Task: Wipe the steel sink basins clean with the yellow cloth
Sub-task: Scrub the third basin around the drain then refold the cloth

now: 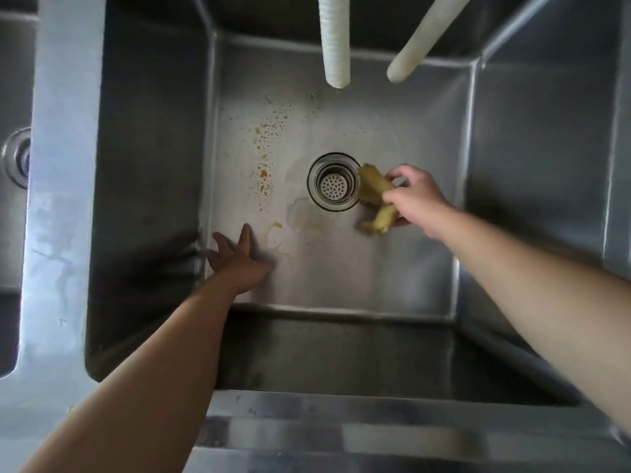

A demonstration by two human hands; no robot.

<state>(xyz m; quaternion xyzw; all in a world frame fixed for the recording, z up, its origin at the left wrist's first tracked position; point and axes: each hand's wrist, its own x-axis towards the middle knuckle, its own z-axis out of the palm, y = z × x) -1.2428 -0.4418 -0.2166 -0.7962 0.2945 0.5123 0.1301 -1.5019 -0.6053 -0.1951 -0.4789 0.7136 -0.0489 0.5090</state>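
Note:
I look straight down into a deep steel sink basin (341, 278). My right hand (415, 199) grips a crumpled yellow cloth (374, 196) against the basin floor, just right of the round drain strainer (334, 181). My left hand (239, 261) rests flat with fingers spread on the floor near the basin's left wall, holding nothing. Orange-brown spots and droplets (264, 158) run down the floor left of the drain, and a pale water stain (300, 213) lies below it.
Two white ribbed hoses (334, 42) (420, 39) hang down from the top over the back of the basin. A steel divider (65, 186) separates a second basin with its own drain (17, 157) at the left. The sink's front rim (375, 425) is nearest me.

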